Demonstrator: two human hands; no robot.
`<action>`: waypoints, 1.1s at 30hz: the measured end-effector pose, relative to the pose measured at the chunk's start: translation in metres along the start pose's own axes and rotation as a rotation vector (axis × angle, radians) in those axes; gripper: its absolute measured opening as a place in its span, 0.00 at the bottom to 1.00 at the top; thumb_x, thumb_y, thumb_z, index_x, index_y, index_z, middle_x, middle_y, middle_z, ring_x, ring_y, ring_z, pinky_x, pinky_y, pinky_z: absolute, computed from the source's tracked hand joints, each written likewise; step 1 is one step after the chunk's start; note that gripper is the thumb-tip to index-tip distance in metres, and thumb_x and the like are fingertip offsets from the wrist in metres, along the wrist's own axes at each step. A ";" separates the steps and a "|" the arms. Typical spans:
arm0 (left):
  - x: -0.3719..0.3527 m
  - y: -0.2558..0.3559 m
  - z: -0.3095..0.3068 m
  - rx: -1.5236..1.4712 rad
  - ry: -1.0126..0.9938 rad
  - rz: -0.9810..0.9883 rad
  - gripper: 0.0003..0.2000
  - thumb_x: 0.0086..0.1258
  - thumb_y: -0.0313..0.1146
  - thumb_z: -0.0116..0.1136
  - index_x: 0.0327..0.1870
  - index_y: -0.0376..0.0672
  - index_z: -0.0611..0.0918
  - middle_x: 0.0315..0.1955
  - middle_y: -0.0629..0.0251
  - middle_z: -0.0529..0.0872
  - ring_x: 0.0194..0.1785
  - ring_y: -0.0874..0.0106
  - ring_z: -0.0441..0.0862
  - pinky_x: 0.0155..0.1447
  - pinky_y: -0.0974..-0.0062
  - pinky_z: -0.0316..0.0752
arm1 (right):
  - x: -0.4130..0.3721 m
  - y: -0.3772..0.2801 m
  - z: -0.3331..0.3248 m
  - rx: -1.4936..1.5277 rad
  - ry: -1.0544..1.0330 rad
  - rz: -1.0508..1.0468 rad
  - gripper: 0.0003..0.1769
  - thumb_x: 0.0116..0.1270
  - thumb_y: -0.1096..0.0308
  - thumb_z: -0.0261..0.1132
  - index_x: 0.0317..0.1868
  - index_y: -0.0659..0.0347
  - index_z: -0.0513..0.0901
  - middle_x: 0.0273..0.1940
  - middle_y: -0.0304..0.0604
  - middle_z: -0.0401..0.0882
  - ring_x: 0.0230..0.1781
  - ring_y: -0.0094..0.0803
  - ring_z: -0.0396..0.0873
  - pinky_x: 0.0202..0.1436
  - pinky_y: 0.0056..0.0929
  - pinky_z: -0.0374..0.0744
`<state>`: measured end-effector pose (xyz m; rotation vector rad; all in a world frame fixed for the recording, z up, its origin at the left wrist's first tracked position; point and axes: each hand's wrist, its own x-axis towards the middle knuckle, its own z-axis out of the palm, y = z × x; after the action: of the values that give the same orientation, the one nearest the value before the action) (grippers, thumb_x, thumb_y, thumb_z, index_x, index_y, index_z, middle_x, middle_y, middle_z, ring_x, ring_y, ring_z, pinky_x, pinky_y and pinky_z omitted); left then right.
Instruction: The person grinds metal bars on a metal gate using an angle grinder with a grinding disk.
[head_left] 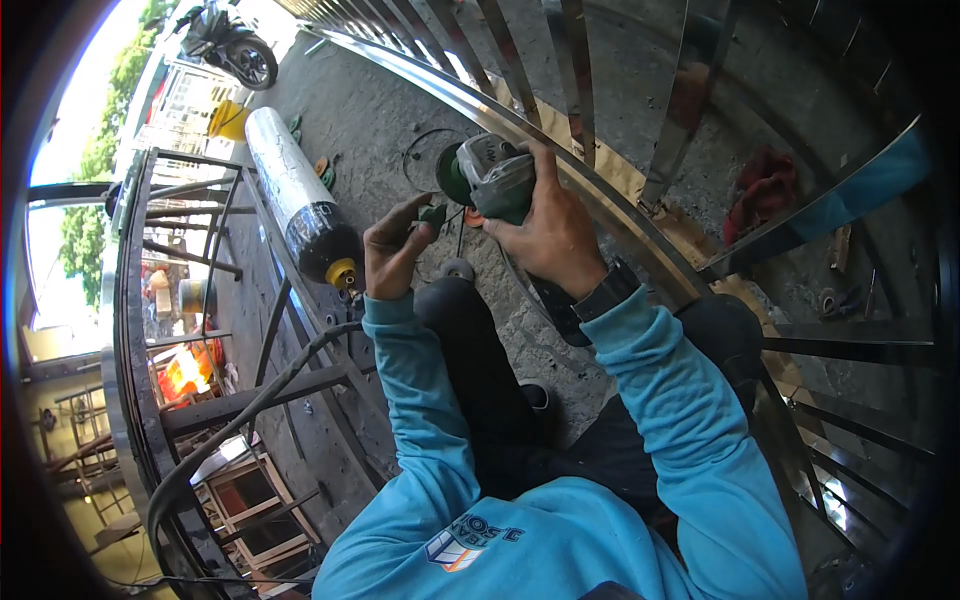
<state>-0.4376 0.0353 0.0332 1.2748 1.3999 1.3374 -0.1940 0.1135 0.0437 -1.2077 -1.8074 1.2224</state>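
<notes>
My right hand (552,225) is wrapped round the body of an angle grinder (497,178), which has a grey, plastic-looking cover over its head and a round green disc (452,176) facing left. A dark band circles that wrist. Just left of the disc, my left hand (395,243) pinches a small dark green piece (432,216) between thumb and fingers; its kind is not clear. The piece and the disc look a short way apart. A shiny metal railing (600,205) with flat bars lies along my right side.
To the left, a grey and black gas cylinder (290,180) lies by a dark metal frame (255,400) with a thick hose (240,400) over it. A red cloth (762,190) lies beyond the railing. A yellow bucket (229,121) and a motorcycle (228,45) stand farther off.
</notes>
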 end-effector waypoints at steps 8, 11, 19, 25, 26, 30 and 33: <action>-0.062 0.011 0.088 -0.069 0.167 0.067 0.42 0.65 0.57 0.71 0.69 0.30 0.73 0.47 0.63 0.79 0.48 0.67 0.80 0.57 0.65 0.78 | 0.013 0.010 0.010 0.908 -0.042 0.273 0.42 0.63 0.67 0.76 0.69 0.65 0.58 0.52 0.49 0.77 0.43 0.36 0.85 0.43 0.36 0.90; -0.089 0.011 0.108 -0.149 0.219 0.252 0.44 0.59 0.62 0.75 0.67 0.33 0.76 0.48 0.60 0.78 0.48 0.67 0.79 0.55 0.66 0.77 | 0.011 0.010 0.011 1.136 -0.234 0.425 0.39 0.63 0.69 0.76 0.66 0.64 0.60 0.49 0.48 0.75 0.40 0.32 0.85 0.38 0.29 0.91; -0.091 0.030 0.072 0.535 -0.019 0.652 0.36 0.48 0.58 0.82 0.54 0.40 0.87 0.41 0.56 0.79 0.39 0.64 0.84 0.42 0.68 0.80 | 0.007 0.007 0.023 1.093 -0.228 0.507 0.50 0.56 0.72 0.79 0.68 0.70 0.51 0.49 0.54 0.74 0.37 0.35 0.86 0.36 0.33 0.91; -0.082 0.018 0.073 0.649 -0.067 0.730 0.29 0.52 0.48 0.84 0.52 0.42 0.86 0.44 0.51 0.81 0.42 0.60 0.85 0.44 0.65 0.82 | 0.013 0.018 0.035 1.063 -0.073 0.389 0.53 0.53 0.72 0.78 0.70 0.70 0.50 0.51 0.54 0.73 0.42 0.36 0.84 0.40 0.36 0.90; -0.082 0.019 0.075 0.684 -0.039 0.724 0.27 0.52 0.45 0.84 0.51 0.42 0.86 0.44 0.51 0.82 0.42 0.60 0.86 0.44 0.65 0.83 | 0.015 0.019 0.033 1.063 -0.064 0.393 0.53 0.53 0.72 0.78 0.70 0.70 0.50 0.51 0.54 0.73 0.42 0.36 0.84 0.40 0.36 0.90; -0.076 0.028 0.079 0.748 -0.007 0.636 0.27 0.49 0.42 0.86 0.47 0.42 0.85 0.41 0.54 0.84 0.40 0.61 0.87 0.43 0.67 0.83 | 0.020 0.025 0.027 1.082 0.021 0.433 0.53 0.52 0.72 0.78 0.70 0.70 0.51 0.52 0.54 0.72 0.46 0.38 0.83 0.44 0.40 0.89; -0.071 0.030 0.082 0.685 -0.120 0.469 0.28 0.43 0.41 0.89 0.45 0.43 0.86 0.41 0.56 0.84 0.40 0.62 0.88 0.42 0.65 0.86 | 0.022 0.034 0.029 0.901 0.079 0.505 0.53 0.52 0.70 0.78 0.71 0.69 0.52 0.55 0.58 0.74 0.50 0.44 0.83 0.49 0.43 0.88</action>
<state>-0.3415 -0.0211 0.0462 2.2053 1.5969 1.0597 -0.2157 0.1286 0.0023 -1.1326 -0.6964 1.9315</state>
